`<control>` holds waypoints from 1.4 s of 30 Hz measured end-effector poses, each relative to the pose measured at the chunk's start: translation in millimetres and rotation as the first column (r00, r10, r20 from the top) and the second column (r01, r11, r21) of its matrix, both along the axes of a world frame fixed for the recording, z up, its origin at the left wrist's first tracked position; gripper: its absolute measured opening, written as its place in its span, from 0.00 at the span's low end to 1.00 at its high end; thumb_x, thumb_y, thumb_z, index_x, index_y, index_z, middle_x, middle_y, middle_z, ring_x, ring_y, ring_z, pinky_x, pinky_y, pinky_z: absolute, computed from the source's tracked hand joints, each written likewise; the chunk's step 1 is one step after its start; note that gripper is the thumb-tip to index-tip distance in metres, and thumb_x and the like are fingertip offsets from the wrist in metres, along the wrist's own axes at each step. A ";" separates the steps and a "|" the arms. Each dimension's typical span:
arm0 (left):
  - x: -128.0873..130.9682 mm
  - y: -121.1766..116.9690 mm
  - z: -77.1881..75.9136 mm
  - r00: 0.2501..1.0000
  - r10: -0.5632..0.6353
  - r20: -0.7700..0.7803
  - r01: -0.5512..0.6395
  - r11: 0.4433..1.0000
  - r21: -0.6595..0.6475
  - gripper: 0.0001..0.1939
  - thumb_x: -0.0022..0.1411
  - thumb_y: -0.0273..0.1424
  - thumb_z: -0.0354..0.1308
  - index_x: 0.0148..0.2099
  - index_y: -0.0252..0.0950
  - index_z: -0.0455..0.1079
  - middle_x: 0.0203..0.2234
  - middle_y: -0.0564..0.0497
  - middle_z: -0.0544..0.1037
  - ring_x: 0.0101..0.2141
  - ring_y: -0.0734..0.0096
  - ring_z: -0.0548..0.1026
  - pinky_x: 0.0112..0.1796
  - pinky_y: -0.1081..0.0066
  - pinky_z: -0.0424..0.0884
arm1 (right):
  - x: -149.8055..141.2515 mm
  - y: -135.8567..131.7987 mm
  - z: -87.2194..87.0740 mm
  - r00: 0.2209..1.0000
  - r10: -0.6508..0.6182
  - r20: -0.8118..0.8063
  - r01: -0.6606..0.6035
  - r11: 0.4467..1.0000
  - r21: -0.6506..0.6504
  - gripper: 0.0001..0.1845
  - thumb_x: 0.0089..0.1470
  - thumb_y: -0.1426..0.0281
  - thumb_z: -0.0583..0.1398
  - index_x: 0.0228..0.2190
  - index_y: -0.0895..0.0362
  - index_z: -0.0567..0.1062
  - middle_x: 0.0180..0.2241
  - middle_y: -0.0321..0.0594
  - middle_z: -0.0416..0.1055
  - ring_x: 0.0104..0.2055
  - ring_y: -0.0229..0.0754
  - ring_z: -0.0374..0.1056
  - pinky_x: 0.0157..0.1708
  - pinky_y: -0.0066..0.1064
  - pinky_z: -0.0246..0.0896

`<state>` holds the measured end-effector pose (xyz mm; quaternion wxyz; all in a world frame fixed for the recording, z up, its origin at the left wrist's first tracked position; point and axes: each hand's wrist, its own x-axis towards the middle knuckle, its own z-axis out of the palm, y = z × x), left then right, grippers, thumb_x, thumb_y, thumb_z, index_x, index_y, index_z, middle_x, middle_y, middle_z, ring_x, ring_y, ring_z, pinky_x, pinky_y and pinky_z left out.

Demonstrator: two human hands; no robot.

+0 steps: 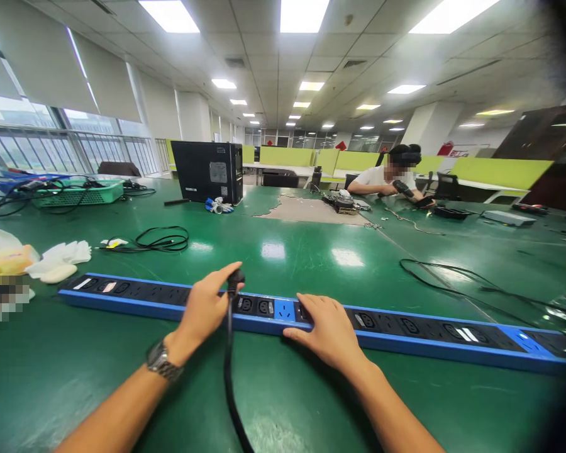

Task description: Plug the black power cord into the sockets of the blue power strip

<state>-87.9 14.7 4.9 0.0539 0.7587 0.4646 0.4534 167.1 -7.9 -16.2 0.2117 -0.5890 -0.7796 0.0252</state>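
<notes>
A long blue and black power strip (146, 301) lies across the green table, with rows of sockets on top. My left hand (207, 302) grips a black power plug (236, 277) over the strip's left half. From the plug a thick black cable (229, 384) hangs toward me and leaves the bottom of the view. Whether the plug touches a socket I cannot tell. My right hand (327, 324) is wrapped over the strip just right of a blue socket (285, 310), thumb on the near side and fingers across the top.
A coiled black cable (163, 239) and white gloves (61, 258) lie on the left. Behind them are a green basket (82, 193) of cables and a black computer case (207, 171). More cable (446, 283) lies right. Across the table a person (391, 179) holds a dark tool.
</notes>
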 end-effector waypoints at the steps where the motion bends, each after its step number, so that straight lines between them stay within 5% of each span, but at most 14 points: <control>1: -13.4 -1.0 -1.1 1.000 0.017 -0.017 -0.018 0.999 -0.044 0.20 0.63 0.36 0.56 0.55 0.36 0.69 0.45 0.45 0.79 0.43 0.60 0.78 0.46 0.63 0.73 | -0.4 0.0 0.3 1.000 -0.002 0.000 0.002 1.000 -0.010 0.38 0.45 0.52 0.67 0.53 0.57 0.70 0.53 0.48 0.71 0.55 0.56 0.64 0.56 0.50 0.54; 5: -40.6 -5.8 -10.1 0.994 -0.008 -0.109 -0.010 0.987 -0.163 0.18 0.64 0.40 0.55 0.51 0.36 0.71 0.42 0.46 0.81 0.40 0.61 0.79 0.42 0.65 0.73 | -2.6 -0.3 1.7 1.000 -0.009 -0.005 0.009 0.999 -0.037 0.37 0.45 0.53 0.67 0.54 0.58 0.70 0.53 0.48 0.70 0.56 0.56 0.63 0.57 0.50 0.53; 15: -43.0 -2.0 -8.7 0.951 -0.156 -0.268 0.105 0.975 -0.197 0.17 0.65 0.37 0.54 0.54 0.41 0.70 0.46 0.47 0.78 0.45 0.61 0.75 0.48 0.63 0.69 | -5.3 2.6 8.3 0.992 0.013 -0.127 -0.018 0.999 -0.042 0.30 0.49 0.57 0.65 0.52 0.57 0.72 0.52 0.47 0.72 0.54 0.53 0.64 0.55 0.49 0.55; 21: -42.3 -9.2 -18.6 0.956 -0.075 -0.283 0.016 0.978 -0.207 0.52 0.53 0.37 0.66 0.70 0.41 0.39 0.53 0.43 0.74 0.51 0.53 0.71 0.52 0.54 0.65 | -84.5 8.8 29.4 0.969 0.217 -0.115 -0.215 0.976 0.029 0.26 0.52 0.62 0.63 0.52 0.56 0.70 0.51 0.46 0.72 0.52 0.52 0.64 0.52 0.45 0.58; 26: -41.8 -8.0 -20.9 0.954 -0.064 -0.293 0.006 0.981 -0.195 0.53 0.52 0.28 0.64 0.71 0.42 0.33 0.51 0.45 0.75 0.48 0.57 0.73 0.48 0.60 0.69 | -133.4 17.3 29.7 0.948 0.305 -0.092 -0.299 0.951 0.072 0.16 0.55 0.71 0.59 0.46 0.53 0.73 0.43 0.41 0.76 0.45 0.48 0.66 0.45 0.40 0.59; 30: -41.9 -7.5 -23.0 0.949 -0.041 -0.312 -0.025 0.979 -0.203 0.54 0.51 0.33 0.67 0.70 0.42 0.36 0.53 0.45 0.74 0.52 0.54 0.71 0.52 0.57 0.66 | -96.7 17.2 20.8 0.934 0.227 -0.276 -0.174 0.963 0.206 0.16 0.57 0.67 0.57 0.48 0.55 0.72 0.45 0.43 0.75 0.46 0.47 0.65 0.47 0.40 0.58; 36: -35.2 -10.7 -18.0 0.959 0.006 -0.283 -0.065 0.977 -0.202 0.50 0.52 0.39 0.67 0.69 0.42 0.43 0.52 0.45 0.75 0.51 0.54 0.72 0.51 0.57 0.67 | -16.0 9.2 3.9 0.934 0.123 -0.335 -0.109 0.992 0.060 0.17 0.59 0.59 0.55 0.46 0.53 0.72 0.38 0.43 0.75 0.40 0.47 0.67 0.42 0.39 0.62; 42: -38.1 -10.8 -14.8 0.969 -0.033 -0.246 -0.025 0.973 -0.228 0.44 0.53 0.40 0.66 0.67 0.44 0.49 0.53 0.46 0.74 0.51 0.55 0.72 0.52 0.55 0.66 | -14.8 7.2 6.8 0.946 0.221 -0.237 -0.213 0.975 0.060 0.16 0.58 0.61 0.55 0.46 0.52 0.73 0.41 0.42 0.76 0.41 0.47 0.66 0.42 0.40 0.62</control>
